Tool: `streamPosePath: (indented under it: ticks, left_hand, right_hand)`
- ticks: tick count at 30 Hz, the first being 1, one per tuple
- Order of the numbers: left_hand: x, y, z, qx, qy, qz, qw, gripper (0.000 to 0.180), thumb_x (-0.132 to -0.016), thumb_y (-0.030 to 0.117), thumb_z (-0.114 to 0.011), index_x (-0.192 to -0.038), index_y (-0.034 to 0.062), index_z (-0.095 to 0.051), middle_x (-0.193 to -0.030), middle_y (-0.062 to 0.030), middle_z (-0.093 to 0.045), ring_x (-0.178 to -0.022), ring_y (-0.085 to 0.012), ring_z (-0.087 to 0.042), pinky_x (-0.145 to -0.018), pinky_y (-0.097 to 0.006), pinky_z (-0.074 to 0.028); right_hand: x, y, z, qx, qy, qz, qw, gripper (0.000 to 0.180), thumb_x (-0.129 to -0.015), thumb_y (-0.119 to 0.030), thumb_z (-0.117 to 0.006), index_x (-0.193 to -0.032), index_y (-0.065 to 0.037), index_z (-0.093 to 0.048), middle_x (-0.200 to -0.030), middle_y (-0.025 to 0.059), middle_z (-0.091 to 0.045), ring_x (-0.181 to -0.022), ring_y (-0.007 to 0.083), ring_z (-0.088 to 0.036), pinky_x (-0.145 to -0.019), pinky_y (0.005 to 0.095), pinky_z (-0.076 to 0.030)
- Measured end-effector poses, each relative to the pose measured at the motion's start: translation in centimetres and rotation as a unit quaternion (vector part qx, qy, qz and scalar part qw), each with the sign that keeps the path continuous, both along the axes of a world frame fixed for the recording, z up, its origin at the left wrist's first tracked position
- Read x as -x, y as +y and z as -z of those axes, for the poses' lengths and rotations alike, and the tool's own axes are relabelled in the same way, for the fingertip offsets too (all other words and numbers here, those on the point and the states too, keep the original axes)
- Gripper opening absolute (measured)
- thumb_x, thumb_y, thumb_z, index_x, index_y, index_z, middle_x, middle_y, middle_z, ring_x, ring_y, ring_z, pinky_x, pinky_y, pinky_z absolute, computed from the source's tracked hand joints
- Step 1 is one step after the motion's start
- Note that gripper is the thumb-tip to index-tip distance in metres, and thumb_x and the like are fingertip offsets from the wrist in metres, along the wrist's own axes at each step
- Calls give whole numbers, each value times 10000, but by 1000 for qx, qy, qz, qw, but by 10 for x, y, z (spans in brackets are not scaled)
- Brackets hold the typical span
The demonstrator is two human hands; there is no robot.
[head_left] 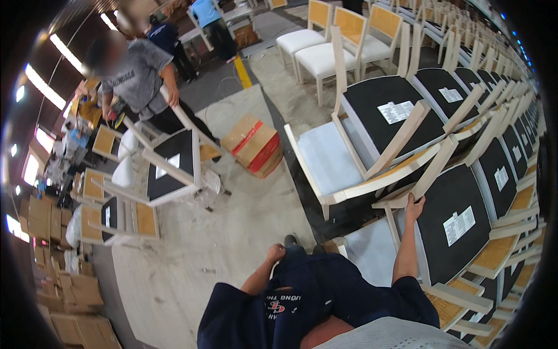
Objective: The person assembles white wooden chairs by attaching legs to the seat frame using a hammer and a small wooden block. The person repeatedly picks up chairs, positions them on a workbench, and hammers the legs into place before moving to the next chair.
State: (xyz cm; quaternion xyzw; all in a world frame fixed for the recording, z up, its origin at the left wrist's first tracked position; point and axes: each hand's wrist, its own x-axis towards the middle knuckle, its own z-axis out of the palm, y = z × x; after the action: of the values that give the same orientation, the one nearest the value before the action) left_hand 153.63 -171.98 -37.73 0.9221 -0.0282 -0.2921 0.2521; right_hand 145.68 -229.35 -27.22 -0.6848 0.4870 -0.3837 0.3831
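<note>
My right hand (414,205) is wrapped round a pale wooden leg of an upturned chair (418,232). That chair's underside is black with a white label, and it rests on another chair with a light grey seat (372,247). Just behind it, a second upturned chair (392,110) lies over an upright chair with a light seat (328,157). My left hand (275,252) hangs in front of my body near my leg, its fingers curled closed. Whatever it may hold is hidden.
Stacked chairs run in rows along the right. A taped cardboard box (254,145) stands on the floor ahead. At left, a person in a grey shirt (139,75) holds an upturned chair (171,168). White-seated chairs (325,58) stand farther back; cartons (75,291) line the left.
</note>
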Motion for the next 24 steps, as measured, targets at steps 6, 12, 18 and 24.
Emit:
streamPosePath:
  ticks: [6, 12, 18, 24]
  left_hand:
    - [2, -8, -11, -8, -7, 11, 1000, 319, -759, 232, -504, -873, 1, -692, -945, -265, -649, -926, -410, -632, -843, -476, -493]
    - [20, 2, -17, 14, -43, -33, 998, 255, -739, 182, -539, -865, 45, -713, -890, -228, -672, -861, -400, -649, -793, -464, -518]
    - [21, -9, -27, -6, -34, -93, 995, 237, -733, 168, -551, -856, 43, -710, -875, -231, -673, -868, -391, -651, -801, -466, -516]
    - [23, -10, -22, 14, -37, -84, 996, 233, -737, 153, -554, -876, 49, -710, -890, -225, -675, -875, -386, -652, -809, -458, -519]
  right_hand:
    - [22, -27, 41, 20, 18, -23, 999, 631, -853, -381, -686, -1279, 41, -488, -1178, 213, -602, -1035, 314, -602, -895, 376, -463]
    - [17, -4, 26, 54, 48, -33, 997, 658, -907, -413, -589, -1361, 33, -425, -1230, 251, -571, -1090, 372, -583, -905, 402, -461]
    - [22, -11, 27, 43, 67, -39, 996, 612, -900, -326, -584, -1370, 26, -413, -1261, 244, -553, -1111, 377, -568, -920, 408, -446]
    - [18, -13, 29, 69, 109, -26, 991, 604, -857, -251, -577, -1370, 24, -413, -1255, 249, -555, -1109, 391, -565, -929, 414, -439]
